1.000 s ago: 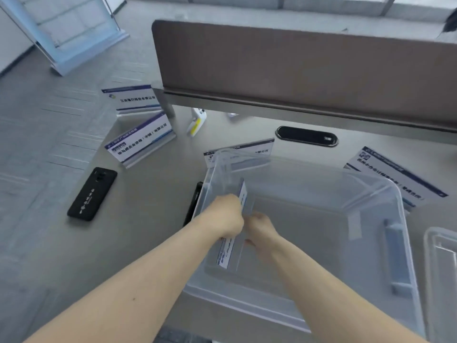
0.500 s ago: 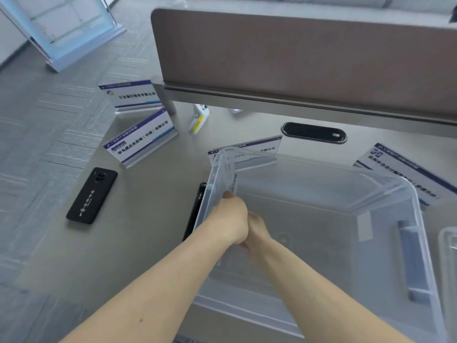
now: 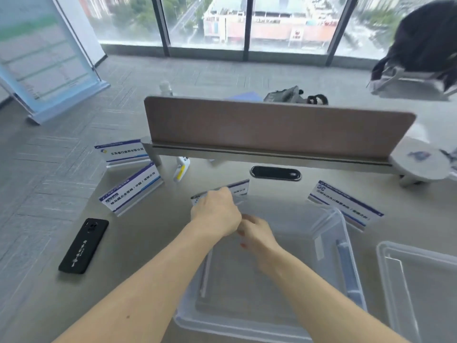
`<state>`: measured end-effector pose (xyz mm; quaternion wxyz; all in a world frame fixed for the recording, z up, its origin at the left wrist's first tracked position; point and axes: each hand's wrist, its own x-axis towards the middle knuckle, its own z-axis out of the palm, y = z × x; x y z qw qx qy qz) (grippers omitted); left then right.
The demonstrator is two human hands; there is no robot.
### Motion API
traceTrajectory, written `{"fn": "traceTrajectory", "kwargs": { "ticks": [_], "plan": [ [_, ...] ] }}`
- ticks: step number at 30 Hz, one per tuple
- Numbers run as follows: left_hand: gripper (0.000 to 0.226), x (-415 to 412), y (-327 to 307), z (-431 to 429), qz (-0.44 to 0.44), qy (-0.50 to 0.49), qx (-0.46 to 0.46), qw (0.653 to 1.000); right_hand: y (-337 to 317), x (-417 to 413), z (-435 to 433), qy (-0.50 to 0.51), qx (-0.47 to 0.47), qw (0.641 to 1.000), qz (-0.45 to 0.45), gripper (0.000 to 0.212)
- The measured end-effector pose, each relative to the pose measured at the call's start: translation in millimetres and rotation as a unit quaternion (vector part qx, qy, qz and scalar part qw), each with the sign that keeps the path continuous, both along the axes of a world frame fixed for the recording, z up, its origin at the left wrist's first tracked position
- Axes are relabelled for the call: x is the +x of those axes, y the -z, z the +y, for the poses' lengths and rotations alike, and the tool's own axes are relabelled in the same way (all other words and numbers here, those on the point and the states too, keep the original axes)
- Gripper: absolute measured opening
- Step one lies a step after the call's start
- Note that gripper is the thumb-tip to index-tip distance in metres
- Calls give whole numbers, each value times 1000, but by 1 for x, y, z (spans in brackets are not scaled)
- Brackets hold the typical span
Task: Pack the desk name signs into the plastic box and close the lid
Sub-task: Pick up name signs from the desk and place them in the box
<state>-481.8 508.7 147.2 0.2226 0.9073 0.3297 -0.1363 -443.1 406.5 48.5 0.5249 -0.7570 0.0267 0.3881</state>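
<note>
A clear plastic box (image 3: 237,329) stands on the desk in front of me. One desk name sign (image 3: 205,273) lies inside along its left wall. Just behind the box stands another name sign (image 3: 239,189); my left hand (image 3: 215,214) reaches over the box's far left corner, fingers curled on that sign's top edge. My right hand (image 3: 257,235) hovers over the box, loosely curled and holding nothing. More white-and-blue signs stand at the left (image 3: 132,188), far left (image 3: 121,151) and right (image 3: 346,203). The clear lid (image 3: 420,280) lies to the right.
A black phone (image 3: 84,245) lies at the left of the desk. A small white-and-yellow object (image 3: 181,167) sits near the brown divider panel (image 3: 272,127), with a black cable port (image 3: 275,173) below it. Windows and a chair are beyond.
Both hands have let go of the sign set against the box's left wall. My left hand has moved forward to the sign behind the box. The camera has tilted up.
</note>
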Motion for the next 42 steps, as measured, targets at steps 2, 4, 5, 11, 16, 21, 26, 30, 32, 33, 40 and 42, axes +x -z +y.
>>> {"fn": "traceTrajectory", "kwargs": {
  "ticks": [2,4,5,11,16,21,26,30,32,33,40,42],
  "plan": [
    [28,20,-33,-9,-66,-6,-34,997,-51,23,-20,25,34,998,-42,31],
    [25,41,-69,-26,-139,-2,-84,987,-103,47,-48,52,74,992,-91,29],
    [24,51,-88,-37,-173,5,-100,980,-127,58,-63,64,80,988,-119,29],
    [27,102,-195,-131,-351,75,-159,920,-242,123,-178,154,55,946,-280,28],
    [31,145,-261,-225,-437,142,-183,869,-293,154,-296,220,25,903,-369,29],
    [30,184,-284,-328,-462,174,-217,842,-320,185,-425,264,8,875,-406,29],
    [37,230,-269,-408,-450,181,-256,836,-323,209,-522,310,-6,849,-428,31],
    [41,276,-242,-453,-404,195,-287,847,-310,240,-570,338,-6,846,-413,34],
    [45,303,-225,-469,-378,194,-294,856,-296,257,-586,346,-20,848,-401,35],
    [50,318,-215,-476,-365,189,-298,862,-289,265,-593,352,-28,849,-393,35],
    [60,424,-121,-518,-278,134,-347,886,-208,354,-626,406,-57,849,-333,37],
    [59,453,-87,-526,-255,115,-356,892,-176,380,-634,405,-61,857,-312,32]
  ]
}}
